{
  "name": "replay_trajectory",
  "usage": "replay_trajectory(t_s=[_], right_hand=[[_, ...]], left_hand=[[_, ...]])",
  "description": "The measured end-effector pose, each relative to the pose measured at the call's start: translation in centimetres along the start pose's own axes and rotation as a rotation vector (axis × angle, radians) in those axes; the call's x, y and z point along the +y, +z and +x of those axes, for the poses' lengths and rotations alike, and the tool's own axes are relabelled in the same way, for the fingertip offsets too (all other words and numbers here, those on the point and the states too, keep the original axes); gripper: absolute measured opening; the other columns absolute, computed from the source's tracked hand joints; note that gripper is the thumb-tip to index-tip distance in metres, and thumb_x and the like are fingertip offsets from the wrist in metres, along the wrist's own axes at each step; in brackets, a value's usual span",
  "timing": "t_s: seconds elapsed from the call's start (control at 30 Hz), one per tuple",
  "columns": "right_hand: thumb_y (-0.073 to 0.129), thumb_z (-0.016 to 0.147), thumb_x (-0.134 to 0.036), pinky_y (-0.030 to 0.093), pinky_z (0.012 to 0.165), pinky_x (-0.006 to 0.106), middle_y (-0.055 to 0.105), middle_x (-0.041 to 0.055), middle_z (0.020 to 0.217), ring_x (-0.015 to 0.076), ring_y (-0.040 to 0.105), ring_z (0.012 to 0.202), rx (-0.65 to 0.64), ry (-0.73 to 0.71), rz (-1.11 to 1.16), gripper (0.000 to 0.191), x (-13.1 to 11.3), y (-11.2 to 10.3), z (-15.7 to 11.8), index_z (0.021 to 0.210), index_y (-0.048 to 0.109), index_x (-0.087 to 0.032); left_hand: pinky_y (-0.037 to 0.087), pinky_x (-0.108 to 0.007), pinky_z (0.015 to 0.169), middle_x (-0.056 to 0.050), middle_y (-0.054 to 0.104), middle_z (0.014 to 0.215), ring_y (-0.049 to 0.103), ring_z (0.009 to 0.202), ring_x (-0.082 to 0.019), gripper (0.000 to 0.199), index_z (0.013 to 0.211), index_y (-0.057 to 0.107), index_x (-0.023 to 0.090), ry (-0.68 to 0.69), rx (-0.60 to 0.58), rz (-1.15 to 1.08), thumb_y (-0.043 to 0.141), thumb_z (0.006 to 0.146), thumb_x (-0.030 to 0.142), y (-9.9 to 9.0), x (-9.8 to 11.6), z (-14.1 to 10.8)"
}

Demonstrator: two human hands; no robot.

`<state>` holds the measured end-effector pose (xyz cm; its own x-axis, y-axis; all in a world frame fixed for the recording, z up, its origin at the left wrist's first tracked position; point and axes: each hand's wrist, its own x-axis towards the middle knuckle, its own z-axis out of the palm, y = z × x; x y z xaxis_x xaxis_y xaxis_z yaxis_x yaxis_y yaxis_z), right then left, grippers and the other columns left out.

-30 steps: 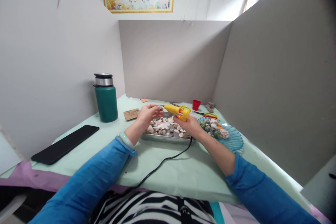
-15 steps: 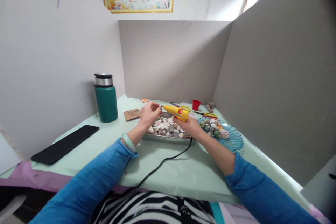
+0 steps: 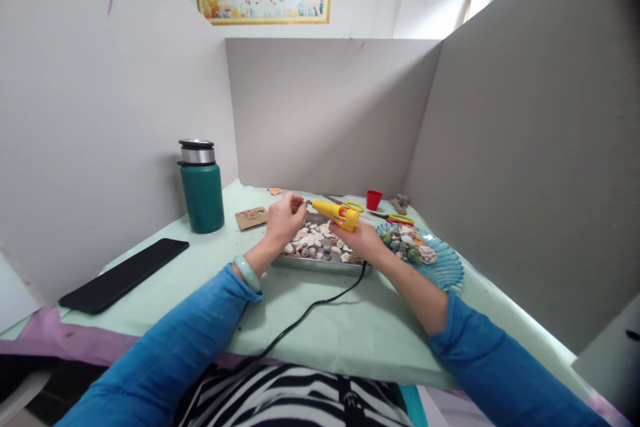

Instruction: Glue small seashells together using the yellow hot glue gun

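Note:
My right hand (image 3: 359,237) is wrapped round a yellow glue gun (image 3: 336,213), with a clear glue stick (image 3: 367,221) jutting from its back end. Its nozzle points left, right at the fingertips of my left hand (image 3: 287,217). Those fingers are pinched together on something small that I cannot make out. Beneath both hands lies a metal tray (image 3: 320,265) holding many white and brown seashells (image 3: 313,237). The gun's black cord (image 3: 310,310) runs down over the table's front edge.
On the right stands a blue shell-shaped dish (image 3: 447,271) of shells. Behind are scissors (image 3: 393,218), more scissors (image 3: 353,205), a red cup (image 3: 374,200) and a grey lump (image 3: 400,204). Leftward are a brown card (image 3: 251,218), a green bottle (image 3: 202,193) and a black slab (image 3: 125,275). Grey panels (image 3: 330,113) enclose the table.
My left fingertips have shifted very slightly at the nozzle. The glue gun and everything on the table stay in place.

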<state>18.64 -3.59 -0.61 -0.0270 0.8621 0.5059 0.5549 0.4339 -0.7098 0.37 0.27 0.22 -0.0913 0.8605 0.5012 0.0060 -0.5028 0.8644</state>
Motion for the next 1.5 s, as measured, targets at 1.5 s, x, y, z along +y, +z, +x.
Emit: replay_trajectory(t_s=[1.5], right_hand=[[0.056, 0.077, -0.031, 0.041, 0.06, 0.025, 0.063, 0.0008, 0.072, 0.0133, 0.054, 0.061, 0.093, -0.332, -0.095, 0.014, 1.6, 0.4, 0.0, 0.077, 0.062, -0.019]], left_hand=[[0.051, -0.026, 0.062, -0.004, 0.068, 0.072, 0.066, 0.069, -0.017, 0.018, 0.079, 0.058, 0.016, 0.065, -0.039, 0.069, 0.063, 0.071, 0.032, 0.0, 0.0, 0.5]])
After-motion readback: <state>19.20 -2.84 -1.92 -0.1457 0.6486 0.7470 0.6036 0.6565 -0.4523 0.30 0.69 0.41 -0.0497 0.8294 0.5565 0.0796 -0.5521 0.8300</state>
